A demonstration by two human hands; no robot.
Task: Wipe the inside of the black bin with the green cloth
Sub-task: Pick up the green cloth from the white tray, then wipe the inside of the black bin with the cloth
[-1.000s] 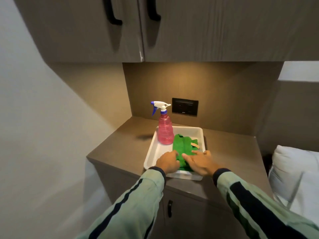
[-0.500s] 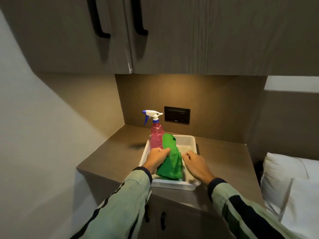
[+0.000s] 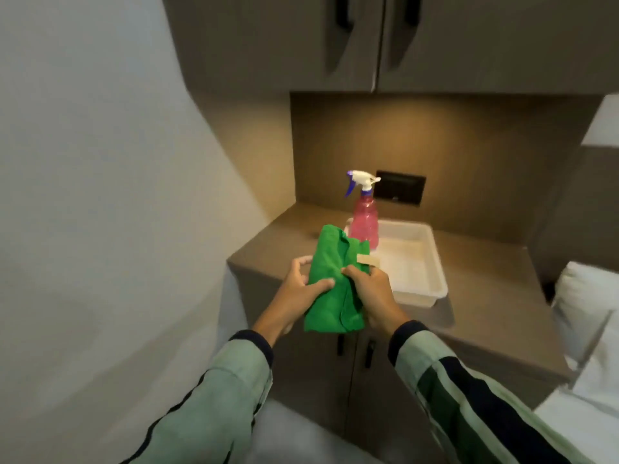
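Note:
The folded green cloth [image 3: 331, 279] is held in the air in front of the counter's front left corner, a small beige tag on its right edge. My left hand [image 3: 296, 289] grips its left side, thumb pressed on the front. My right hand [image 3: 370, 293] pinches its right side. No black bin is in view.
A white tray [image 3: 415, 259] sits on the brown counter [image 3: 485, 289] with a pink spray bottle [image 3: 365, 222] standing at its back left. Wall cupboards hang overhead, cabinet doors lie below the counter, a grey wall stands at left, and white pillows [image 3: 589, 309] lie at right.
The cloth has come up out of the tray and toward me and to the left. Both hands now hold it. My view has swung left.

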